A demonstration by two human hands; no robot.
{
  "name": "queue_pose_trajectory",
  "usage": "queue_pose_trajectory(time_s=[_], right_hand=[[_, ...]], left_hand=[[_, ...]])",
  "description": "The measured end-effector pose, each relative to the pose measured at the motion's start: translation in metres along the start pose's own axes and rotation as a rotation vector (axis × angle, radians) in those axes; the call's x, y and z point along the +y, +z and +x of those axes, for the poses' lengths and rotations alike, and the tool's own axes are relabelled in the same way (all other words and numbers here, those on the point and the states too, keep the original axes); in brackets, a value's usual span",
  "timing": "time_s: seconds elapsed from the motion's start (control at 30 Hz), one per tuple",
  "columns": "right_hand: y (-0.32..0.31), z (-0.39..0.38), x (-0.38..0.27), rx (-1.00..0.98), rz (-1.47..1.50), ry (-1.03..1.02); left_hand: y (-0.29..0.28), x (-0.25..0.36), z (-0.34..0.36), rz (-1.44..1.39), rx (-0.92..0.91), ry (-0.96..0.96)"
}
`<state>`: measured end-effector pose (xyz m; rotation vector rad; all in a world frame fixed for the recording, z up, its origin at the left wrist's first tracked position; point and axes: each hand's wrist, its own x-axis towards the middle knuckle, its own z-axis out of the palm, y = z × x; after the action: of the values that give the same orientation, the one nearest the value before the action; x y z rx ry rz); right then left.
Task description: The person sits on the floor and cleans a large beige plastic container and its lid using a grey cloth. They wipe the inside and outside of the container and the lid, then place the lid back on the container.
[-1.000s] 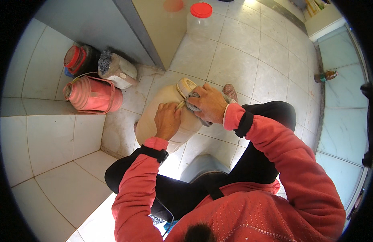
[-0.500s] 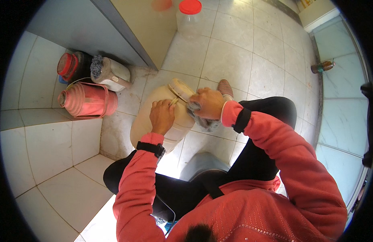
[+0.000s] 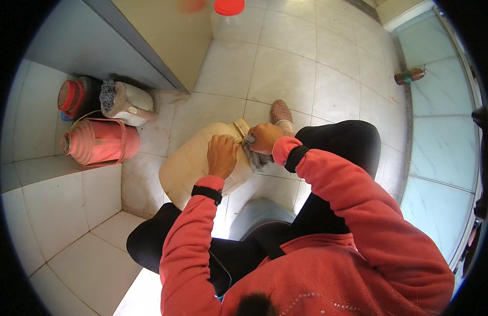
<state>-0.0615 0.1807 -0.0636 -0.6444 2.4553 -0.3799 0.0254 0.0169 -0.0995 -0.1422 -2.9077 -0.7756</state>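
Observation:
A large beige plastic jug [image 3: 194,158] leans on the floor tiles in front of me, its top turned toward my right. My left hand [image 3: 222,155] is closed at the jug's top, fingers curled by a narrow yellowish strip or handle part. With my right hand [image 3: 264,138] I press a bunched grey cloth [image 3: 256,157] against that same end of the jug. The two hands are close together. My fingers hide much of the jug's handle and mouth.
To the left stand a pink ribbed flask [image 3: 100,141], a white jug-like container [image 3: 129,102] and a dark jar with a red lid [image 3: 78,96]. A red-lidded clear jar [image 3: 228,18] stands farther off. A brown bottle [image 3: 411,76] lies by the right wall. Near my knees is a grey bucket-like vessel [image 3: 257,213].
The jug has turned, its top swinging to the right and its body tipping left. My hands have come closer together at its top. The whole view has shifted slightly.

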Motion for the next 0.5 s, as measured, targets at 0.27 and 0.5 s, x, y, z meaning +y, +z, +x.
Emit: queue_pose_trajectory(time_s=[0.27, 0.5], right_hand=[[-0.013, 0.006, -0.002, 0.148, 0.272, 0.011], [-0.046, 0.022, -0.032, 0.593, 0.656, -0.019]], left_hand=[[-0.007, -0.005, -0.012, -0.042, 0.014, 0.007], [-0.028, 0.002, -0.036, 0.192, 0.006, -0.176]])
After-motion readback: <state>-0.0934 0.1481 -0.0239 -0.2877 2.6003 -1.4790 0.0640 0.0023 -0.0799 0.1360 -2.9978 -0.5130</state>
